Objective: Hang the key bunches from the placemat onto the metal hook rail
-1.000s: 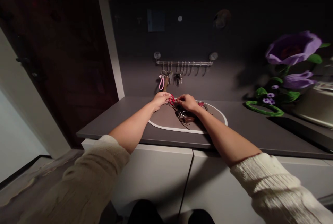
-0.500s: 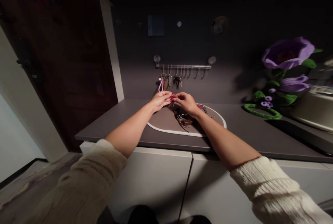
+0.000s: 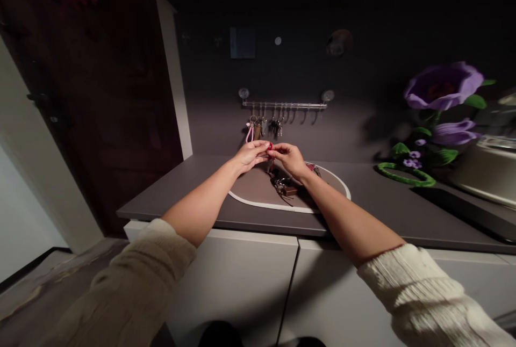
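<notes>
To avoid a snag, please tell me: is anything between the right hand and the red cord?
Nothing visible: the right hand and left hand both have fingertips at the red cord, above the mat.

The rail looks glossy plastic, the countertop smooth and matt, the sleeves knitted cloth.
</notes>
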A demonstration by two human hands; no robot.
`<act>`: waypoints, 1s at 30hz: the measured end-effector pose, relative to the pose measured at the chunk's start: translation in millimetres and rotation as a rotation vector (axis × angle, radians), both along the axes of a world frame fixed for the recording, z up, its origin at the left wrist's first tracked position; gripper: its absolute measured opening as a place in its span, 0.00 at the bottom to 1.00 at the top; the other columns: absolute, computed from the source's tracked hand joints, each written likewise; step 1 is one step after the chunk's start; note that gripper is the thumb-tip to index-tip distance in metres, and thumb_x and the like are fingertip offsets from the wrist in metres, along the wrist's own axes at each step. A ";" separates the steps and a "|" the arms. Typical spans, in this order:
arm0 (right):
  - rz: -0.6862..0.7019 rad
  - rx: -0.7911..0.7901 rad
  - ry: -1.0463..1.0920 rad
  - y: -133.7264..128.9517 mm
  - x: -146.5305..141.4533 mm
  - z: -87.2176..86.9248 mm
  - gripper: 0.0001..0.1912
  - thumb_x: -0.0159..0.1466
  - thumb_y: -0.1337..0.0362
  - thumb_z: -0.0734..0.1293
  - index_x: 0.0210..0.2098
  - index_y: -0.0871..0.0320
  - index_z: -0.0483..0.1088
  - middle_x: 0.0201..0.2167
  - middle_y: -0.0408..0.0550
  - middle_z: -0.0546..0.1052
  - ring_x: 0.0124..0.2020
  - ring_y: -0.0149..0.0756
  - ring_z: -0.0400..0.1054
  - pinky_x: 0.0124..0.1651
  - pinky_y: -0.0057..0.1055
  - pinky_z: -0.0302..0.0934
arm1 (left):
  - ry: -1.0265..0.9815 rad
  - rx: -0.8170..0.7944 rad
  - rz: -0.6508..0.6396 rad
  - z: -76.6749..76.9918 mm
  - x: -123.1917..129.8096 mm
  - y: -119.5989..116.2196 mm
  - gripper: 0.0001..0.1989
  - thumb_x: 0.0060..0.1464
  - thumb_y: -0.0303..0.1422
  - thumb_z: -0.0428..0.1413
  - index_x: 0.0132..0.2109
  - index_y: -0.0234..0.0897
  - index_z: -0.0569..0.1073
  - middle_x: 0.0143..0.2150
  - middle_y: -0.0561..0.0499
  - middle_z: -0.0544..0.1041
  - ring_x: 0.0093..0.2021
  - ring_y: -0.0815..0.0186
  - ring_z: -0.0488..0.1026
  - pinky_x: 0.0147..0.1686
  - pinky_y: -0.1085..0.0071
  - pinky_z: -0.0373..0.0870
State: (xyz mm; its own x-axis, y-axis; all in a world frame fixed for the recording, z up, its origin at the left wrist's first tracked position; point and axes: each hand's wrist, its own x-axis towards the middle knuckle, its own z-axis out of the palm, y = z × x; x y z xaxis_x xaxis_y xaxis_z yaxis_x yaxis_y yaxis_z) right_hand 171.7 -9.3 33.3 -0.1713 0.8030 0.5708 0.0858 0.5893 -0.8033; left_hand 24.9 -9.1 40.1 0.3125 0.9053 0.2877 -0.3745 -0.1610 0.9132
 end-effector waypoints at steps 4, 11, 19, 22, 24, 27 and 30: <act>0.005 -0.005 0.001 -2.0 -0.3 1.3 0.13 0.45 0.59 0.71 0.28 0.61 0.73 0.26 0.45 0.74 0.28 0.29 0.65 0.37 0.29 0.60 | -0.006 0.006 -0.007 1.2 0.3 -1.9 0.09 0.43 0.30 0.60 0.33 0.32 0.71 0.29 0.52 0.74 0.32 0.72 0.70 0.42 0.66 0.64; 0.049 -0.026 -0.030 -6.5 -1.0 2.5 0.12 0.47 0.58 0.70 0.27 0.60 0.73 0.27 0.44 0.74 0.30 0.29 0.65 0.41 0.30 0.57 | -0.018 -0.008 0.053 2.5 1.9 -3.3 0.10 0.41 0.30 0.61 0.33 0.31 0.72 0.28 0.53 0.73 0.30 0.74 0.69 0.38 0.72 0.63; 0.196 -0.157 0.103 -7.2 -2.6 0.0 0.13 0.47 0.59 0.70 0.28 0.61 0.71 0.25 0.42 0.73 0.25 0.25 0.62 0.34 0.25 0.55 | -0.049 -0.013 0.150 4.2 5.2 -4.1 0.09 0.39 0.29 0.61 0.31 0.31 0.73 0.26 0.52 0.73 0.29 0.74 0.68 0.35 0.73 0.63; 0.210 -0.174 0.110 -5.9 -3.7 -1.7 0.14 0.48 0.58 0.70 0.30 0.61 0.72 0.24 0.40 0.71 0.24 0.23 0.59 0.31 0.24 0.52 | -0.058 -0.014 0.165 4.4 5.7 -4.1 0.10 0.38 0.31 0.62 0.31 0.32 0.73 0.27 0.51 0.74 0.30 0.73 0.68 0.36 0.72 0.63; 0.194 -0.177 0.111 -5.3 -4.1 -2.7 0.15 0.48 0.57 0.70 0.31 0.61 0.72 0.23 0.40 0.71 0.23 0.23 0.58 0.29 0.24 0.51 | -0.050 -0.017 0.174 3.9 5.7 -3.4 0.10 0.37 0.31 0.62 0.31 0.32 0.74 0.27 0.51 0.74 0.30 0.73 0.68 0.35 0.73 0.62; 0.165 -0.196 0.117 -5.6 -4.1 -2.9 0.15 0.47 0.56 0.70 0.28 0.62 0.72 0.21 0.40 0.70 0.21 0.23 0.57 0.27 0.24 0.49 | -0.015 -0.011 0.182 2.3 6.2 -1.3 0.11 0.37 0.33 0.62 0.32 0.33 0.74 0.29 0.50 0.75 0.31 0.72 0.68 0.35 0.73 0.61; 0.149 -0.228 0.161 -7.2 -3.6 -1.1 0.16 0.46 0.56 0.71 0.28 0.62 0.72 0.21 0.41 0.70 0.21 0.23 0.58 0.27 0.24 0.50 | 0.034 0.001 0.215 0.1 6.9 1.4 0.13 0.38 0.34 0.61 0.34 0.34 0.75 0.34 0.48 0.76 0.35 0.70 0.69 0.36 0.73 0.60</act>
State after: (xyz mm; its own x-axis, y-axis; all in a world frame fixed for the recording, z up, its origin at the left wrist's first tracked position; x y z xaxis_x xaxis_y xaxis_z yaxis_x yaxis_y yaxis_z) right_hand 168.1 -16.5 32.3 -0.2186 0.8861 0.4087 -0.1274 0.3893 -0.9122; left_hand 31.8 -7.7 40.2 0.1217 0.9520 0.2809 -0.3002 -0.2345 0.9246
